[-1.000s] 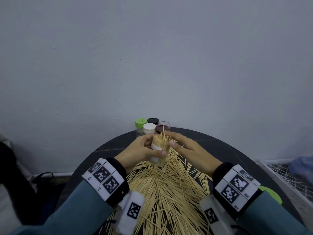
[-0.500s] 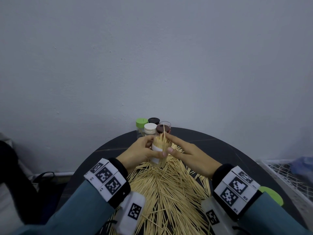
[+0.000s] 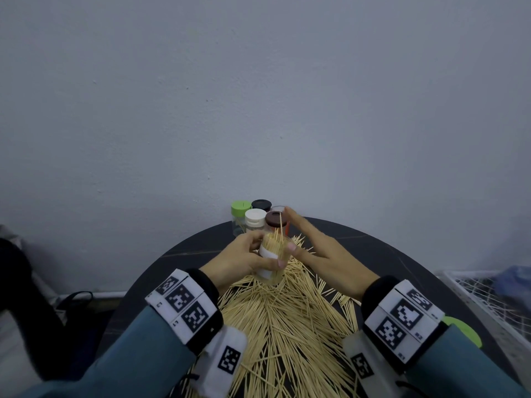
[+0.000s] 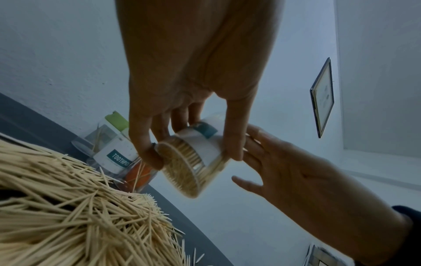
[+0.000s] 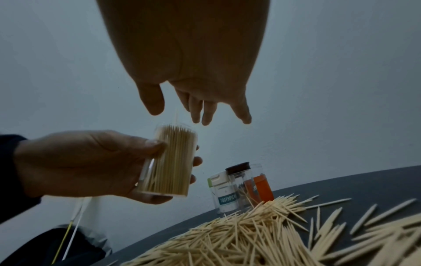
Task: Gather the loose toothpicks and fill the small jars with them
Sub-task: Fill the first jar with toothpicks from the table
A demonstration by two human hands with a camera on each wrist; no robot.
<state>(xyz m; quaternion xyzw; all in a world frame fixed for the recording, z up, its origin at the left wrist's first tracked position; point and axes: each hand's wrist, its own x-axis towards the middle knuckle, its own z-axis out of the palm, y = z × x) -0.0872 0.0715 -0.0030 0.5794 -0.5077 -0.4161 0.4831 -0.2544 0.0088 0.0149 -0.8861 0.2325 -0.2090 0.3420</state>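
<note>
The left hand (image 3: 244,259) wraps its fingers around the packed clear jar (image 3: 271,258) above the toothpick pile (image 3: 287,326) on the desk (image 3: 388,254) — light, smooth, likely slippery plastic best gripped mid-body — while the right hand (image 3: 324,254) hovers beside it, fingers spread, holding nothing.

Clear glossy plastic jar (image 5: 169,162); pale wooden toothpicks (image 3: 287,326); matt dark table (image 3: 373,248).

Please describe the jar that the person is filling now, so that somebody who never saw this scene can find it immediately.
On the round dark table, above the far end of the toothpick pile, the left hand holds one clear jar. Unlike the capped jars standing by the wall, it is off the table, has no lid, and is packed full of toothpicks.
</note>
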